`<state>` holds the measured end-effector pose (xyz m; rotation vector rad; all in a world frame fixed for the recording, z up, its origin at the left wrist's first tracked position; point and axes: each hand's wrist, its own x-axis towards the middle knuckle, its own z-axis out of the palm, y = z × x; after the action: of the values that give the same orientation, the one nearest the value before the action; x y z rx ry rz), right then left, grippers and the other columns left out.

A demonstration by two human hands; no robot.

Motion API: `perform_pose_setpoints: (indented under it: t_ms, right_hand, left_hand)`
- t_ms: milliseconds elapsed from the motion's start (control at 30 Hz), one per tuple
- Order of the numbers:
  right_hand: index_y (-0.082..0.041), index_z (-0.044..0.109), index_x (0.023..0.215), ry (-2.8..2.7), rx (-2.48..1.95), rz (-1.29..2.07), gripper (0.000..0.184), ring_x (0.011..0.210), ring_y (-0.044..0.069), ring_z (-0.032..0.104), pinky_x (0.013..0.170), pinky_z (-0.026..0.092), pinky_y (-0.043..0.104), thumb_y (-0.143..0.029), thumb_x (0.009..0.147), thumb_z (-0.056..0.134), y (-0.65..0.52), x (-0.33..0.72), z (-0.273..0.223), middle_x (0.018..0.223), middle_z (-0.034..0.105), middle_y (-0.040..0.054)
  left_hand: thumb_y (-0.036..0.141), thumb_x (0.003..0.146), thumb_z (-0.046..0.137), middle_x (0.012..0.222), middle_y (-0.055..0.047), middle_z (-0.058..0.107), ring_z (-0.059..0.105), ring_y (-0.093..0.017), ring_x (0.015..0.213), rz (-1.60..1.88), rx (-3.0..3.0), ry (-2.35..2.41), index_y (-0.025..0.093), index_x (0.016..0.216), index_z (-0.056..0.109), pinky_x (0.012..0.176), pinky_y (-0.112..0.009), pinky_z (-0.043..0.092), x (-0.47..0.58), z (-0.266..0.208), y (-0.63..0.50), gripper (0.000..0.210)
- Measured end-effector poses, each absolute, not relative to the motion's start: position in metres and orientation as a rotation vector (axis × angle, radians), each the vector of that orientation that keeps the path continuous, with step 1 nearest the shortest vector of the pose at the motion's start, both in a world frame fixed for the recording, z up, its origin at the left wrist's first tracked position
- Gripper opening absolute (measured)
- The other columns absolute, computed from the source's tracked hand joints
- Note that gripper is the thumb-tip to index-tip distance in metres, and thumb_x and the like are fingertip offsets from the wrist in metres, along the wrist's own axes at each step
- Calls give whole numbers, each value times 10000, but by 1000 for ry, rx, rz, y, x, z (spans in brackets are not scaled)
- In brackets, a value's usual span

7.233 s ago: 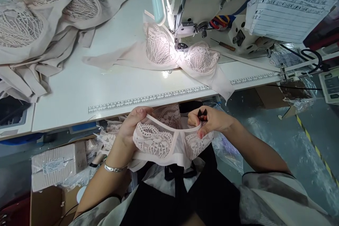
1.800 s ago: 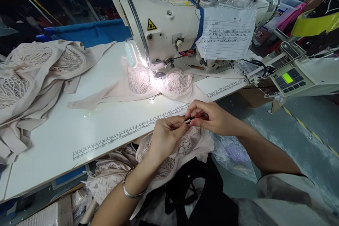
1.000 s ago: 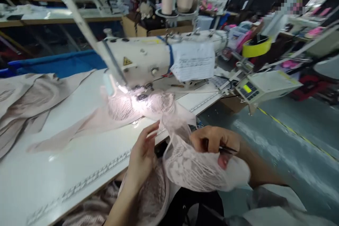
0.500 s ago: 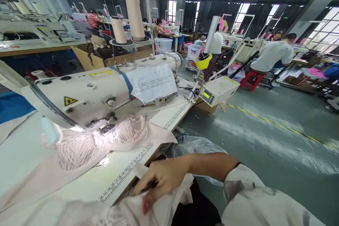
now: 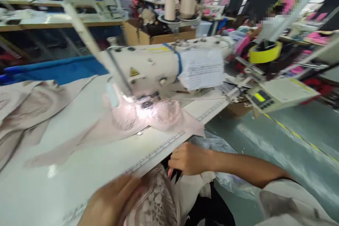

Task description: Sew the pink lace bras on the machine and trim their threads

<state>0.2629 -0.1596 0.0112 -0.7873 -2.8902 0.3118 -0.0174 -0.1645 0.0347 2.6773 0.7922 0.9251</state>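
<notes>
In the lower left, my left hand (image 5: 113,201) is blurred, its fingers against the edge of a beige lace bra (image 5: 159,197) over my lap. My right hand (image 5: 190,159) is closed just off the table edge, above pale cloth (image 5: 189,187). A dark pointed shape shows below its curled fingers; what they grip is hidden. Another pale pink bra (image 5: 166,114) lies under the head of a sewing machine (image 5: 143,65), lit by its lamp, one long wing (image 5: 79,139) trailing left across the table.
More beige pieces (image 5: 39,106) lie on the left of the white table (image 5: 87,180), which has a ruler strip along its front edge. A control box (image 5: 280,93) sits at the right. A clear plastic bag (image 5: 233,183) hangs below. Thread cones (image 5: 171,3) and co-workers are behind.
The view has swung left. My left hand has come into sight at the lace bra, which shows more above my lap. My right hand has shifted away from the pale cloth it was touching.
</notes>
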Motion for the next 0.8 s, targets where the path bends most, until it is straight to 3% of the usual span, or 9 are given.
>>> perform_pose_setpoints:
  t_ms: [100,167,233,433,533,600,700,800]
  right_hand:
    - [-176,696,933,-2652,-793,121,188,695,155,634,621,384,274,-148,944,510,-116,266,29,805,749,45]
    - [-171,692,1033,-2553,-981,84,230,662,149,617,613,369,266,-124,913,502,-80,268,35,802,753,36]
    - [-170,700,1045,-2513,-1179,39,265,599,155,576,572,326,267,-122,867,510,-46,268,40,718,726,20]
    - [-208,709,958,-2412,-1389,66,281,643,182,601,608,347,283,-116,772,519,-6,257,40,758,732,26]
    - [-212,654,901,-2311,-1269,190,166,656,170,619,619,386,270,-152,827,518,-27,244,38,761,731,14]
    - [-214,608,911,-2224,-1238,277,93,635,159,616,601,396,260,-266,912,532,-45,236,39,762,723,11]
    - [-212,554,932,-2136,-1233,404,314,638,164,621,584,408,264,-493,1007,437,-67,227,41,769,705,28]
    - [-206,558,959,-2086,-1228,480,342,700,176,641,621,428,274,-472,1047,362,-78,221,38,793,702,42]
  left_hand:
    - [150,1009,466,954,-84,720,665,-207,845,779,2740,803,174,1001,691,713,-306,557,-9,38,-116,227]
    - [120,976,502,805,-65,680,607,-186,742,851,2720,798,165,770,661,654,-297,523,-3,37,-78,264]
    - [119,945,566,738,-43,665,583,-167,705,887,2656,793,166,705,656,622,-277,495,3,34,-46,261]
    - [147,882,671,741,-19,728,624,-137,662,1087,2212,919,185,805,760,589,-257,467,11,23,-16,124]
    - [171,881,688,722,-18,720,614,-131,648,1105,2059,940,185,827,772,578,-254,457,11,22,-25,101]
    - [188,870,710,689,-12,693,596,-129,642,1111,2010,921,186,797,764,582,-255,454,13,24,-32,91]
    - [186,859,723,693,-10,677,590,-129,666,1124,1953,908,191,771,751,592,-252,457,16,28,-40,92]
    - [170,863,719,702,-11,675,583,-122,662,1165,1926,883,188,780,749,577,-241,451,18,30,-44,90]
